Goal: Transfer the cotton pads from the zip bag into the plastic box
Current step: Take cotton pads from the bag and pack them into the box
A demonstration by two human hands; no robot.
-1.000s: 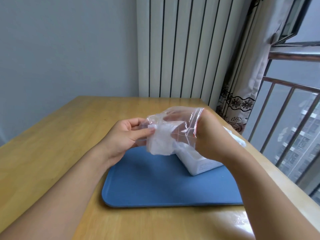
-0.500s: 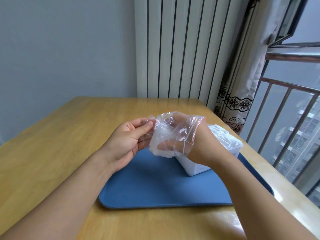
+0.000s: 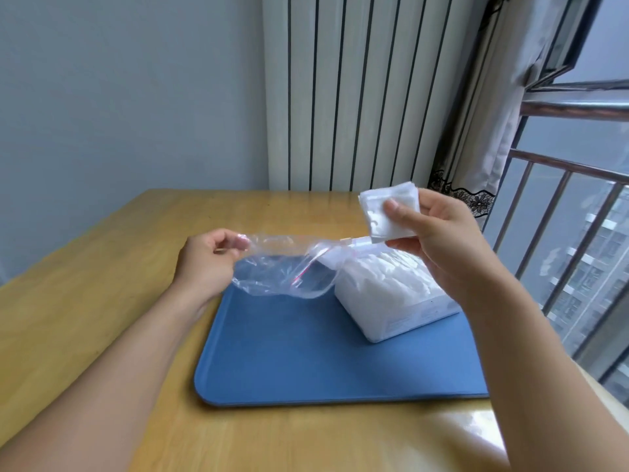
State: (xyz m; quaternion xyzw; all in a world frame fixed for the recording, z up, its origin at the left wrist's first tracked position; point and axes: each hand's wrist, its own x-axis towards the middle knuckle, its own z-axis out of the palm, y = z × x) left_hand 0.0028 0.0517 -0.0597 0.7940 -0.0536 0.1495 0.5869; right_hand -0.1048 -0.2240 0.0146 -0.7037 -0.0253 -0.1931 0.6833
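A small stack of white square cotton pads is held up in the air, pinched between the thumb and fingers of the right hand, above and just behind the plastic box. The box, white and translucent, stands on the far right part of a blue tray and is already packed with rows of pads (their edges show as a ridged white mass along its open top). The clear zip bag hangs limp and crumpled to the left of the box, its red-lined mouth drooping toward the tray and one end draped against the box's near corner; no pads can be seen inside it. The left hand grips the bag's other end, fingers curled round the gathered plastic, held above the tray's far left edge. The tray lies on a light wooden table. Behind the table stands a white ribbed radiator against a pale wall, and to the right a curtain with a dark lace border hangs beside a window with a metal railing.
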